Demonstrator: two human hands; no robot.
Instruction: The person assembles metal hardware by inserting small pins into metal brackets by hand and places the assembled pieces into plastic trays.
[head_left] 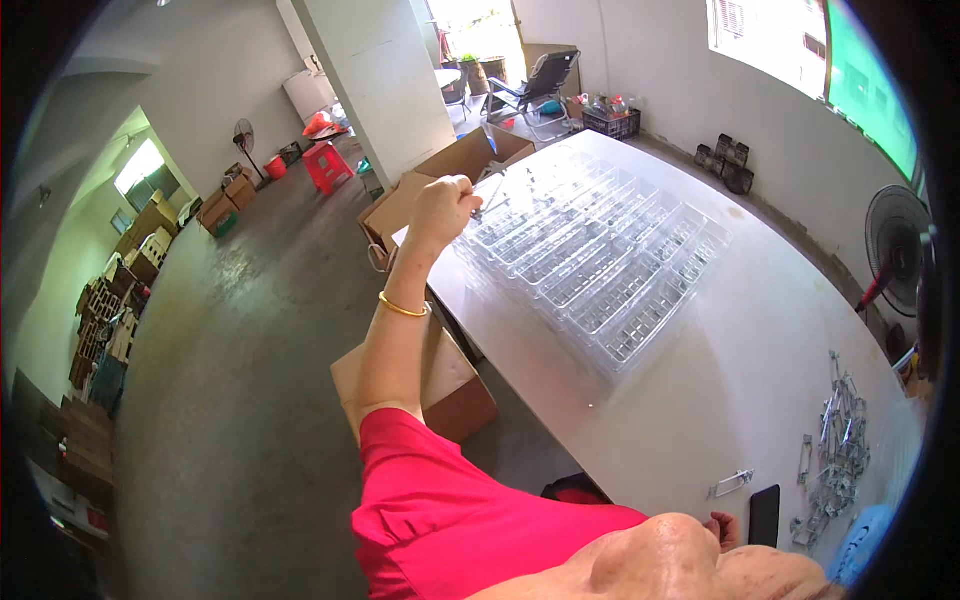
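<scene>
My left hand (447,208) is raised over the left edge of a stack of clear plastic trays (600,352). Its fingers are closed in a pinch. A thin, shiny metal piece (491,194) shows just beyond the fingertips; its exact kind is too small to tell. The top tray's long compartments hold rows of small metal parts (640,318). My right hand (725,528) is at the near table edge, mostly hidden, with only a few fingers showing. Near it lie a single silver metal part (731,484) and a flat black phone-like object (764,515).
Loose metal parts (842,440) lie heaped at the right of the white table (690,400). A blue plastic item (866,540) sits at the lower right. Cardboard boxes (455,390) stand along the table's left side. A fan (897,245) is at the right.
</scene>
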